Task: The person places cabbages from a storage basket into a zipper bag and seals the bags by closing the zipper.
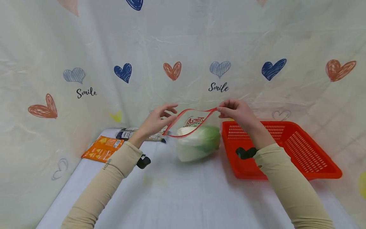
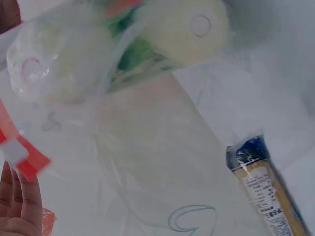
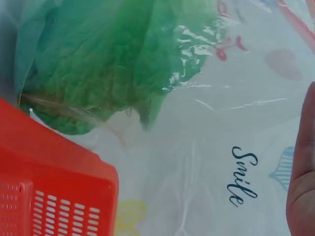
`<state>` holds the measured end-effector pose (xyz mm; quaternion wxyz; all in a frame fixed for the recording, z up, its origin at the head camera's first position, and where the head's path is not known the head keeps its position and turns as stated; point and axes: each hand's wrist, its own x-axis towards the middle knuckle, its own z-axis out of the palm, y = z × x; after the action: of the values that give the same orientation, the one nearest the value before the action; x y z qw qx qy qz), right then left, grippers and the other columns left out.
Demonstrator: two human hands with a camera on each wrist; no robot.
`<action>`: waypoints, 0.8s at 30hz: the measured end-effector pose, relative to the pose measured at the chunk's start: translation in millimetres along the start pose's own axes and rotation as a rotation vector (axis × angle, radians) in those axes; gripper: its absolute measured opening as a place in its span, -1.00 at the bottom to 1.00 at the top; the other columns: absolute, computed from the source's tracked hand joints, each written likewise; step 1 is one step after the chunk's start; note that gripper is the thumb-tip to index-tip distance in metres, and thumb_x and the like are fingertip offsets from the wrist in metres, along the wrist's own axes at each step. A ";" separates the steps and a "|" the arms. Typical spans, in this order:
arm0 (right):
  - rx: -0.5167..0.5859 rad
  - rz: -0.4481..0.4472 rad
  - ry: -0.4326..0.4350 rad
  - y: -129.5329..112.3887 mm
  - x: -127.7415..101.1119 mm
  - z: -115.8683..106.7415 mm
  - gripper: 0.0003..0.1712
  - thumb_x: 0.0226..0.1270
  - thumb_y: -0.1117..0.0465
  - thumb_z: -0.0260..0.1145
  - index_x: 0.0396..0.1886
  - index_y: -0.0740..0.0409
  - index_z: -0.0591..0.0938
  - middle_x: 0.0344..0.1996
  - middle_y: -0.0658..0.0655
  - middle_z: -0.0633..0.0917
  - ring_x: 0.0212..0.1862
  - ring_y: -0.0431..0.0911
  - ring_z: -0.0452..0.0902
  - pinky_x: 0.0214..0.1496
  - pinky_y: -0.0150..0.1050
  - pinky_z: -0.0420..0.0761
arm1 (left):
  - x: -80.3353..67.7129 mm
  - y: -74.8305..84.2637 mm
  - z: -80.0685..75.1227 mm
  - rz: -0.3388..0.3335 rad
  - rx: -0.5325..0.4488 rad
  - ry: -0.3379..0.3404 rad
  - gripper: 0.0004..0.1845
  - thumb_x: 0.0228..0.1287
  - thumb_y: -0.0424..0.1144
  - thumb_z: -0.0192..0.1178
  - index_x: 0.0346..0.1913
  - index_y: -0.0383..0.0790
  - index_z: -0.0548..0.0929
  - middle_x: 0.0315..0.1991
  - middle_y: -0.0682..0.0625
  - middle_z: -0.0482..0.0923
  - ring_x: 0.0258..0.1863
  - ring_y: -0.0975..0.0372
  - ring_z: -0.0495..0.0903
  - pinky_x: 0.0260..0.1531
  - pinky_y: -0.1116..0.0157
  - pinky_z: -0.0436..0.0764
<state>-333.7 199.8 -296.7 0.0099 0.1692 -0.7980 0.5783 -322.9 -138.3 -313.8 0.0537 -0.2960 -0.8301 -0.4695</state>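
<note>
Holding a clear zip bag (image 1: pixel 192 127) up off the worktop (image 1: pixel 183 190) by its red-edged mouth. Left hand (image 1: pixel 156 121) pinching the near-left end of the red strip between thumb and fingertips, the other fingers fanning loose. Right hand (image 1: pixel 237 112) gripping the far-right end with fingers curled tight around it. Stretching the mouth into a long, narrow loop between the two hands, well above the table surface.

Sitting inside the bag, low down and resting on the worktop: a napa cabbage (image 1: pixel 198 143), white at the stalk end, green at the leaf end, lying on its side just beside the red plastic basket (image 1: pixel 286 149). Lying well apart to the left: an orange snack packet (image 1: pixel 103 148) and a dark-labelled packet (image 1: pixel 134 135) behind it.

Judging the risks from here: pulling the two ends further apart and flattening the opening, with leaf tips catching in the seal. Letting one pinch slip, most likely the lighter left one, and dropping that side of the mouth onto the cabbage. Lifting too hard by the strip alone, straining the thin film under the weight of the cabbage. Swinging the bag rightward and snagging it on the basket rim.
</note>
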 end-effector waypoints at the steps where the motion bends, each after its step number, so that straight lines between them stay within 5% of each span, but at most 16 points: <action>1: -0.004 0.009 0.001 -0.8 -0.4 -0.5 -0.59 0.33 -0.03 0.34 -0.07 0.20 0.60 -0.10 0.24 0.63 -0.10 0.05 0.67 0.05 -0.27 0.61 | -4.3 -2.5 -1.0 -0.013 -0.006 -0.005 -0.49 0.38 -0.16 0.21 0.36 -0.06 0.44 0.11 -0.08 0.53 -0.03 0.10 0.60 -0.13 0.14 0.65; 8: -0.040 0.084 0.050 2.6 -2.6 -5.3 -0.54 0.32 -0.11 0.32 -0.02 0.14 0.59 -0.09 0.11 0.63 -0.08 -0.01 0.67 0.09 -0.31 0.57 | -42.5 -29.9 3.3 -0.075 -0.106 -0.096 -0.57 0.30 -0.18 0.30 0.21 -0.09 0.54 0.09 -0.09 0.54 0.02 0.08 0.55 -0.10 0.12 0.64; 13: -0.038 0.099 0.046 5.0 -2.6 -6.8 -0.47 0.29 -0.17 0.33 0.00 0.15 0.58 -0.05 0.14 0.61 -0.02 0.04 0.65 0.17 -0.21 0.53 | -61.7 -39.9 17.0 -0.032 -0.142 -0.152 -0.48 0.16 -0.27 0.42 0.19 -0.15 0.52 0.02 -0.12 0.54 -0.02 0.08 0.54 -0.11 0.21 0.62; 20: -0.035 0.105 0.036 8.4 -1.9 -11.5 -0.46 0.29 -0.18 0.32 0.01 0.15 0.57 -0.03 0.13 0.60 0.00 0.05 0.63 0.24 -0.09 0.47 | -60.9 -38.0 23.6 -0.001 -0.122 -0.062 -0.66 0.26 -0.33 0.33 0.08 -0.20 0.56 -0.05 -0.03 0.58 -0.08 0.14 0.58 -0.12 0.24 0.61; 24: -0.080 0.105 0.019 10.3 -2.4 -21.6 -0.45 0.30 -0.20 0.30 0.04 0.12 0.55 0.00 0.15 0.60 -0.01 -0.04 0.62 0.25 -0.08 0.47 | -51.8 -33.5 12.1 -0.001 -0.109 0.073 -0.68 0.28 -0.34 0.30 0.08 -0.26 0.55 -0.08 -0.09 0.61 -0.12 0.15 0.60 -0.15 0.31 0.63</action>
<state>-338.2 223.3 -299.5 -0.0062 0.1209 -0.8282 0.5473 -296.4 -164.1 -364.5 0.0676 -0.2808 -0.8009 -0.5246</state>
